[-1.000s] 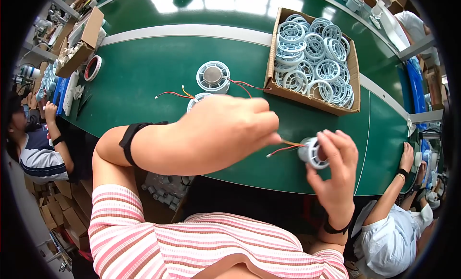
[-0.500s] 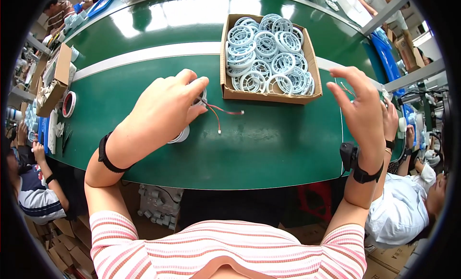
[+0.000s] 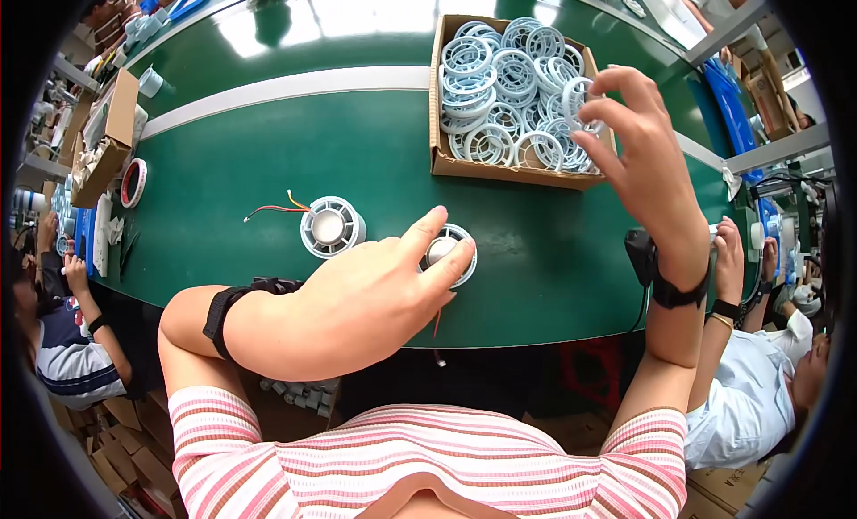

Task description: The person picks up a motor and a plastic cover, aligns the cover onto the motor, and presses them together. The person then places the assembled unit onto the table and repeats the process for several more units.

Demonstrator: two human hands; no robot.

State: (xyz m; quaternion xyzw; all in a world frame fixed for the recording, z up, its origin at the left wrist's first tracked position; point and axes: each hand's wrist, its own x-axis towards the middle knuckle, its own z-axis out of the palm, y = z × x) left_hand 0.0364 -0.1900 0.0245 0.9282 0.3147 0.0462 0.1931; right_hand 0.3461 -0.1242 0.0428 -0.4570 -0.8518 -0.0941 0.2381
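Observation:
My left hand [image 3: 379, 287] reaches across to a round motor unit [image 3: 445, 249] with a pale ring-shaped housing and a silver hub. Its fingers are bent over and around that unit, hiding part of it; a thin red wire hangs below toward the table edge. Left of it, a second round motor unit [image 3: 328, 226] stands untouched, its red and yellow wires pointing left. At the right side of a cardboard box [image 3: 509, 175], my right hand [image 3: 638, 140] pinches a pale blue spoked ring [image 3: 576, 99] between thumb and fingers. Many similar rings [image 3: 515, 74] fill the box.
A tape roll [image 3: 133, 182] and an open carton [image 3: 105, 149] stand at the left of the green table [image 3: 223, 162]. A white strip [image 3: 286, 95] crosses the table behind the units. Co-workers sit at both sides; a hand [image 3: 728, 251] is close to my right forearm.
My left hand has moved right onto one motor unit, leaving the other uncovered. My right hand, open before, has moved to the box and taken hold of a ring.

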